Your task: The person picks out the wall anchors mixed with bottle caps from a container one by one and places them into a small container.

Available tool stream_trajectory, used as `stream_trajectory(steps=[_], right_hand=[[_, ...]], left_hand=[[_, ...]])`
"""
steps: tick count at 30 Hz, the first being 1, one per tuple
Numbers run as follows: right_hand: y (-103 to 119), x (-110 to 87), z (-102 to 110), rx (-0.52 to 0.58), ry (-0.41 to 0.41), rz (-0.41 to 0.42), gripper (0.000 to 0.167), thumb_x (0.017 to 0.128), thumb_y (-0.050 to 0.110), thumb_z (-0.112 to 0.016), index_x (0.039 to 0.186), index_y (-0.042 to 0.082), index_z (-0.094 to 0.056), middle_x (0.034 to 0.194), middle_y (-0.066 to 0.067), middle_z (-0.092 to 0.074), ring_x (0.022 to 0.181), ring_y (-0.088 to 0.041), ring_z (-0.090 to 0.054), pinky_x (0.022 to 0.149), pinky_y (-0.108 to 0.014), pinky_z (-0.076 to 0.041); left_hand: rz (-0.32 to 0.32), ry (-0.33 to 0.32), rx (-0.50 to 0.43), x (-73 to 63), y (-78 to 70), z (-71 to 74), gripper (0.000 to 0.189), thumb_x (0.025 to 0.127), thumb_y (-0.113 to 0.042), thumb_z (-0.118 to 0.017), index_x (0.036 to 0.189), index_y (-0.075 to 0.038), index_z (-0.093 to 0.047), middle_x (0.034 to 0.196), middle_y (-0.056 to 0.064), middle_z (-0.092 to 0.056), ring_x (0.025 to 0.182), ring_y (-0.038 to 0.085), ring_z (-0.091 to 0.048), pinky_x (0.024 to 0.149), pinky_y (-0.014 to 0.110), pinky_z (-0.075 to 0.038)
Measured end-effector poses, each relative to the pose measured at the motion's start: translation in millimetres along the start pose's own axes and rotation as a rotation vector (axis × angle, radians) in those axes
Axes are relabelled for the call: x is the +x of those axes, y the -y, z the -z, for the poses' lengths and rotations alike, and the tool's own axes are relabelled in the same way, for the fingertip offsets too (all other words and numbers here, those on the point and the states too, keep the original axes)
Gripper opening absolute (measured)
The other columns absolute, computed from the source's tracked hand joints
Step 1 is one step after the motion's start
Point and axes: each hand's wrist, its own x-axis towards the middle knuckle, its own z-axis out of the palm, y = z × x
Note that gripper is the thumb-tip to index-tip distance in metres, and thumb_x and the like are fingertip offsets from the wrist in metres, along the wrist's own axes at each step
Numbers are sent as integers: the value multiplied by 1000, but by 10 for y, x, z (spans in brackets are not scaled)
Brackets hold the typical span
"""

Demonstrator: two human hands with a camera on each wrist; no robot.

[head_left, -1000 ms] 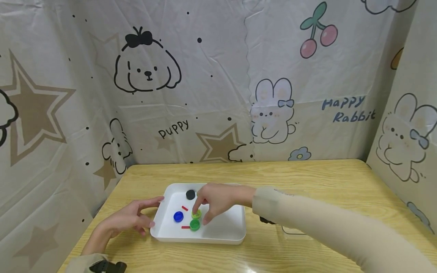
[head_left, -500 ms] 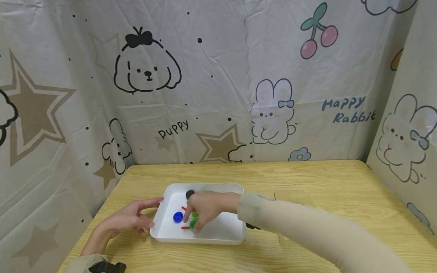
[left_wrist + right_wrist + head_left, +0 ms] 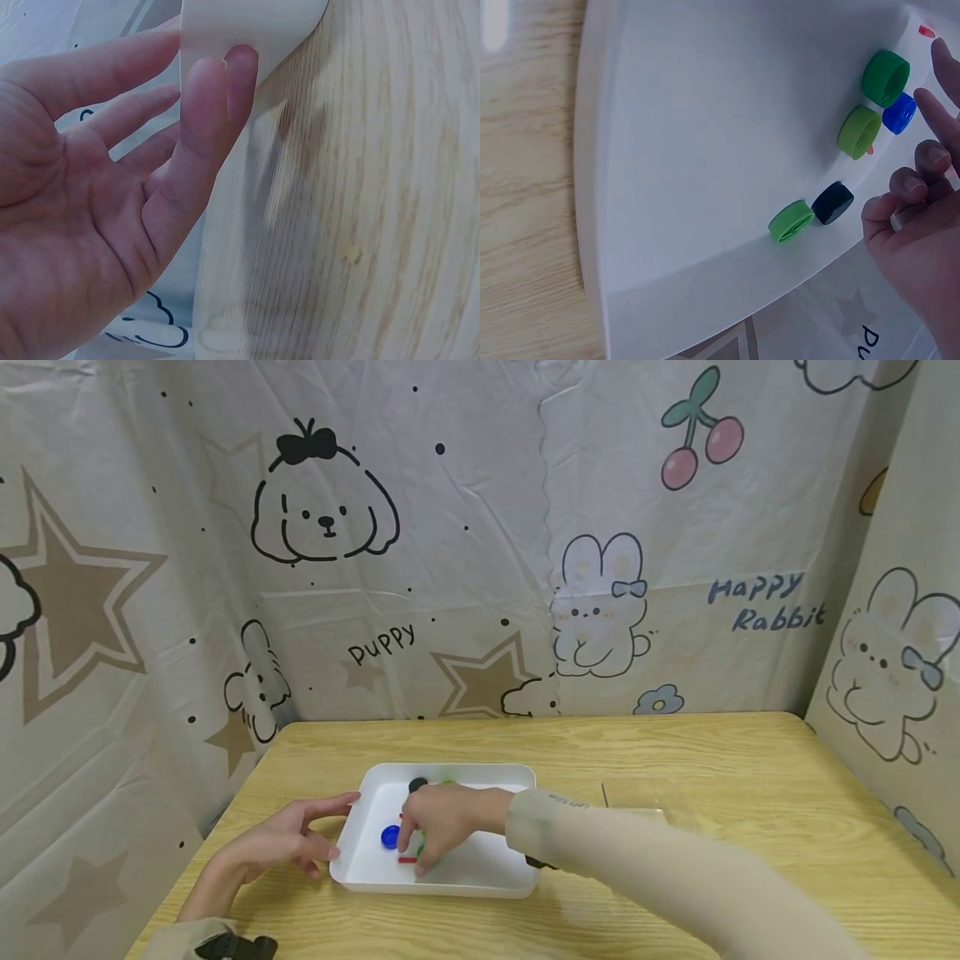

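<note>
A white tray point(image 3: 442, 888) holds several plastic bottle caps. My left hand point(image 3: 288, 842) rests against the tray's left side, thumb and index finger spread along its outer wall point(image 3: 247, 22). Over the tray hovers my right hand point(image 3: 446, 818), thumb and index finger pointing down and apart with nothing seen between them. Near these fingers lie a short red stick point(image 3: 926, 31), a dark green cap point(image 3: 886, 79) and a blue cap point(image 3: 899, 113). A yellow-green cap point(image 3: 859, 132) sits beside the dark green one. The right hand partly hides these in the head view.
A black cap point(image 3: 832, 202) and a light green cap point(image 3: 791, 220) stand by the tray's far wall. Another bit of red point(image 3: 870, 149) shows behind the yellow-green cap. A transparent flat item point(image 3: 637, 795) lies on the wooden table point(image 3: 735, 760), right of the tray.
My right hand has moved left and slightly toward me, from over the green caps to beside the blue cap and the near red stick. The left hand has stayed put.
</note>
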Motion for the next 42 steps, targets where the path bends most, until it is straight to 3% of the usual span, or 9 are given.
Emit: stream_trajectory(steps=[5, 16, 22, 24, 28, 31, 35, 42], right_hand=[[26, 29, -24, -35, -2, -5, 29, 82, 37, -91, 108, 26, -86, 103, 14, -69, 93, 3, -57, 75, -13, -46], [8, 53, -95, -74, -5, -23, 27, 81, 38, -91, 107, 30, -86, 103, 16, -68, 90, 3, -57, 73, -13, -46], [12, 56, -111, -64, -18, -24, 25, 82, 40, -91, 104, 31, -86, 108, 20, -73, 115, -1, -62, 88, -15, -49], [15, 56, -114, -59, -17, -23, 23, 81, 39, -91, 102, 31, -86, 104, 22, -74, 112, -1, -63, 85, -15, -49], [7, 58, -125, -64, -19, -15, 20, 80, 37, -92, 98, 32, -86, 94, 25, -71, 92, 4, -60, 70, -14, -46], [-7, 67, -136, -57, -21, -11, 18, 80, 36, -92, 97, 32, -86, 93, 25, -70, 91, 5, -59, 70, -13, -45], [-16, 83, -153, -42, -24, -12, 14, 82, 33, -91, 95, 32, -86, 93, 24, -70, 103, 2, -62, 78, -14, -48], [16, 97, -179, 14, -28, -21, 9, 84, 25, -90, 89, 30, -85, 93, 20, -66, 84, 2, -56, 70, -15, -46]], left_hand=[[0, -2, 1, -2, 3, 1, 89, 90, -4, -76, 165, -1, -28, 164, 32, -31, 76, 30, -69, 65, 41, -63], [-20, 8, -7, -8, -1, 4, 88, 91, -3, -74, 165, 0, -26, 164, 34, -29, 74, 30, -68, 64, 42, -63], [-17, -2, 0, -11, 1, 7, 88, 91, -2, -74, 166, 0, -26, 164, 34, -29, 73, 31, -69, 64, 43, -63], [-10, -7, -2, -10, -2, 5, 88, 91, -2, -74, 166, -1, -27, 164, 33, -29, 74, 31, -68, 64, 43, -63], [0, -14, -4, 0, -8, 0, 87, 92, -2, -74, 166, -2, -28, 164, 33, -30, 76, 32, -69, 64, 43, -63], [-3, -12, -3, 5, -8, 1, 87, 92, -2, -74, 166, -2, -28, 164, 33, -30, 77, 32, -69, 64, 43, -63], [-5, -11, 4, 11, 2, 6, 87, 92, -2, -74, 166, -2, -28, 164, 33, -30, 76, 31, -68, 64, 43, -63], [-14, -9, 2, 9, 13, 9, 87, 92, -3, -74, 165, -2, -28, 164, 33, -30, 75, 31, -68, 64, 43, -63]])
